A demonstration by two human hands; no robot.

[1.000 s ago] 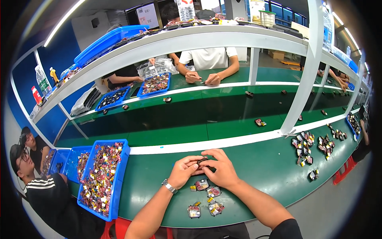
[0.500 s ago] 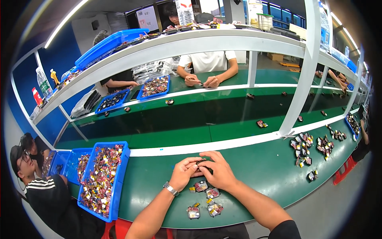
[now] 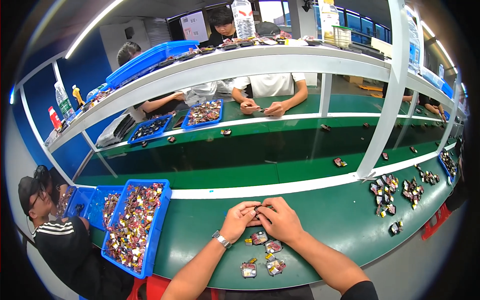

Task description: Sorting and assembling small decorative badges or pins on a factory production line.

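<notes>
Over the green bench (image 3: 195, 215), my left hand (image 3: 239, 223) and my right hand (image 3: 281, 220) meet, fingertips closed around a small dark electronic module (image 3: 257, 211). Most of that piece is hidden by the fingers and thumbs. Just below the hands lie several similar open modules with pinkish wires and yellow-tabbed parts, among them an upper module (image 3: 259, 237), a middle module (image 3: 273, 246), a lower-left module (image 3: 249, 270) and a lower-right module (image 3: 275, 267).
A blue tray (image 3: 161, 220) heaped with wired parts stands left of my arms. Clusters of modules (image 3: 384, 195) lie at the right. Beyond a white rail (image 3: 250, 191) runs a dark green belt (image 3: 225, 159); a shelf (image 3: 280, 57) crosses above it. Co-workers sit opposite and at left.
The whole view has shifted slightly, so the scene sits a little further right. My right fingers, stretched over the module before, are now more curled around it. The loose modules stay put.
</notes>
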